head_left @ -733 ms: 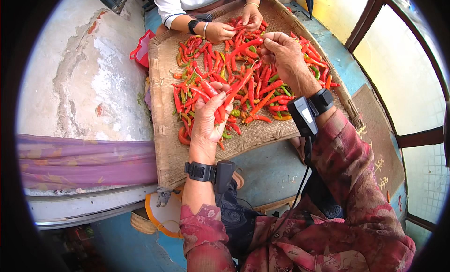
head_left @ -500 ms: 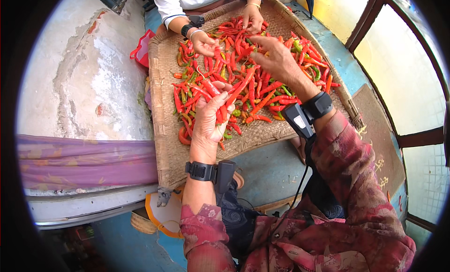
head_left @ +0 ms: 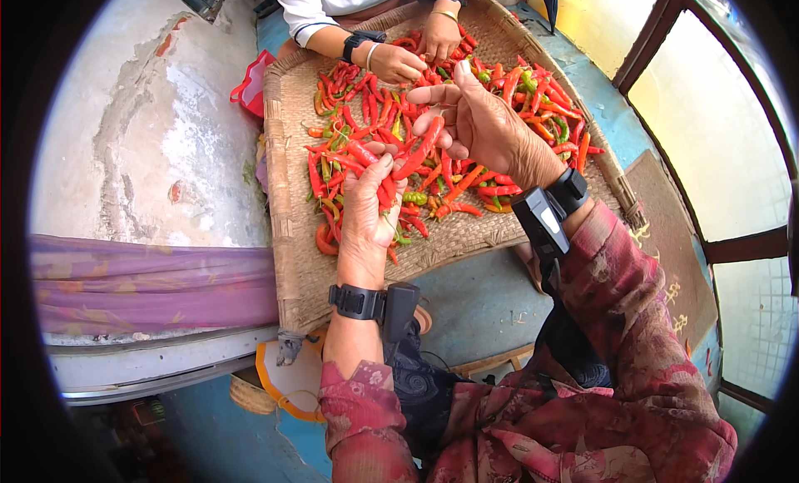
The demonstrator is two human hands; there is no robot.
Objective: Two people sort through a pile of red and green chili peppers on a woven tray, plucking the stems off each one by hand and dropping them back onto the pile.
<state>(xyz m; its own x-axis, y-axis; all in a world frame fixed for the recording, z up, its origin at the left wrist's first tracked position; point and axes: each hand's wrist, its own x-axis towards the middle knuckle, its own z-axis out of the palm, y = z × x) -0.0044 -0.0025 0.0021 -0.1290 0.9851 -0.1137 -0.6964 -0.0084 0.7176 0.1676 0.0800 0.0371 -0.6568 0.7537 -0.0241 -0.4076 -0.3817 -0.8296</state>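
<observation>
My left hand (head_left: 364, 207) is closed around several red chili peppers (head_left: 419, 149), which stick out past the thumb and fingers over the lower left of the pile. Beside it on the right, my right hand (head_left: 493, 135) is open, its thumb raised and fingers apart. Its fingertips come close to the tip of one held pepper; whether they touch it I cannot tell. Beneath both hands, a heap of red, orange and green chili peppers (head_left: 555, 103) covers much of a shallow woven tray (head_left: 291, 262).
Across the tray a co-worker's two hands (head_left: 397, 63) are in the peppers. A red plastic container (head_left: 251, 85) stands left of the tray, near a worn wall (head_left: 183, 142). Purple cloth (head_left: 158, 287) hangs at left. Framed glass panes (head_left: 716, 142) line the right side.
My right hand has moved back toward me from above the pile, turning its palm toward my left hand. The held peppers have shifted slightly. The co-worker's hands have come closer together.
</observation>
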